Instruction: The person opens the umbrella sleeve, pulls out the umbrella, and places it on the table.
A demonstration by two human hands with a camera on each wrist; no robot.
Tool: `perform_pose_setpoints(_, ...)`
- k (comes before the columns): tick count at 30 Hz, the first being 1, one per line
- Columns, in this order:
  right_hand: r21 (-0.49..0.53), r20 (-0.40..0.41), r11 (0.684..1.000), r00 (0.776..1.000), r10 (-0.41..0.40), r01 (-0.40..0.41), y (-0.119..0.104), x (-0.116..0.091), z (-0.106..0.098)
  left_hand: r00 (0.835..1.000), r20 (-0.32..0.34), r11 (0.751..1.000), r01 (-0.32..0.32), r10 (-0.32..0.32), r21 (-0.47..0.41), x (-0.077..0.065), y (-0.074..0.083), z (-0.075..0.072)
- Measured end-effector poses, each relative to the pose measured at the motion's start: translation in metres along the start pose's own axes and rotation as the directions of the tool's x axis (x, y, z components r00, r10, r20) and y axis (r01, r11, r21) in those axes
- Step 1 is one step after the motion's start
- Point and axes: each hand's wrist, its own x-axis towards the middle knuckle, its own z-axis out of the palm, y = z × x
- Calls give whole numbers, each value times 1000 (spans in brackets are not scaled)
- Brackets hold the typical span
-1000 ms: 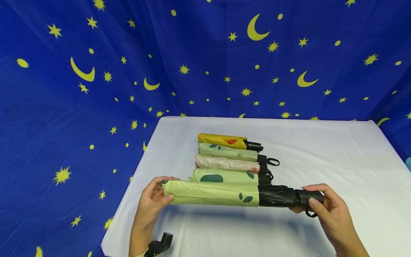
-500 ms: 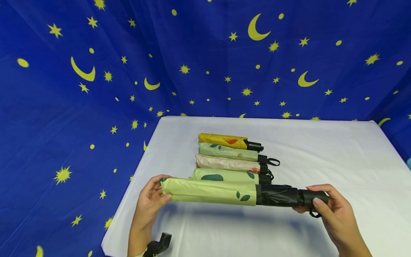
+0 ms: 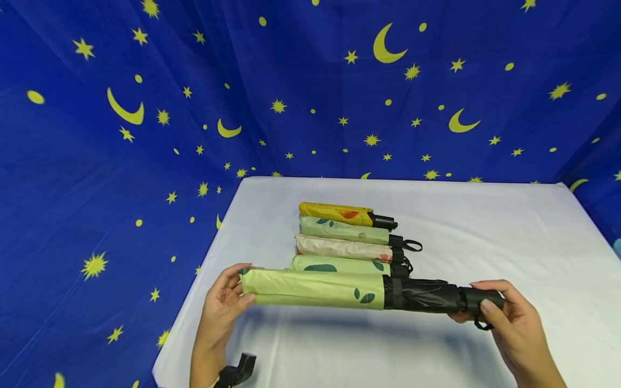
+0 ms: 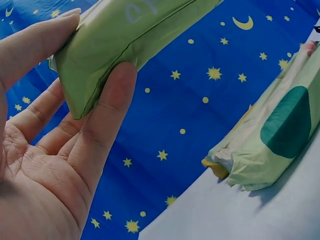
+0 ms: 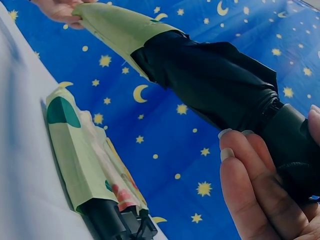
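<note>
In the head view, holding a light-green sleeve (image 3: 310, 289) and the black umbrella (image 3: 421, 296) partly inside it nearly level above the white tabletop (image 3: 509, 231), stretched between both hands. Pinching the sleeve's closed end with the left hand (image 3: 223, 304); gripping the umbrella's black handle (image 3: 482, 298) at the far opposite end with the right hand (image 3: 518, 319), with a small loop (image 3: 480, 325) dangling just below. Just beyond, to be seen lying side by side on the tabletop, handles rightward: a yellow umbrella (image 3: 335, 212), a sage-green umbrella (image 3: 339, 229), a cream umbrella (image 3: 339, 247) and, partly covered by the raised sleeve, a leaf-patterned umbrella (image 3: 349, 264). Set before a blue curtain (image 3: 310, 64) with yellow stars and moons. In the left wrist view, nipping the sleeve's corner between thumb and fingers, out beyond the palm, with pale marks (image 4: 141, 11) on the fabric, cut off and hard to read. In the right wrist view, reaching diagonally from the left hand at upper left to the handle at the right edge, apparently wrapped by the right hand, though dark and cropped there.
</note>
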Motion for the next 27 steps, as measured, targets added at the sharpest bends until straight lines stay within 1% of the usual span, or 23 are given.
perform_pose_setpoints(4, 16, -5, 1000, 1000, 18, -18, -1, -1, -1, 1000, -10, 1000, 14, -14, 16, -1, 0, -1)
perform_pose_setpoints(7, 19, -13, 999, 999, 31, -31, -1, -2, -2, 1000, -26, 1000, 3, -2, 27, -2, 0, -1)
perform_pose_setpoints(11, 23, -21, 1000, 1000, 15, -15, -1, -3, -3, 999, -43, 999, -12, 13, 40, -4, 0, -3)
perform_pose_setpoints(13, 29, -19, 1000, 1000, 1, -1, 0, -3, -4, 999, -48, 999, 1, 1, 43, -5, 0, -3)
perform_pose_setpoints(18, 43, -18, 999, 1000, -10, 10, 0, -4, -6, 996, -71, 997, 64, -60, 52, -7, 1, -4)
perform_pose_setpoints(20, 43, -21, 999, 1000, -3, 4, 0, -4, -7, 995, -74, 996, 70, -66, 51, -7, 2, -5)
perform_pose_setpoints(22, 40, -23, 999, 1000, 8, -7, -1, -5, -8, 995, -74, 997, 63, -60, 47, -7, 2, -5)
perform_pose_setpoints(27, 28, -35, 999, 999, 30, -29, -3, -7, -10, 998, -58, 1000, 8, -7, 17, -8, 4, -8)
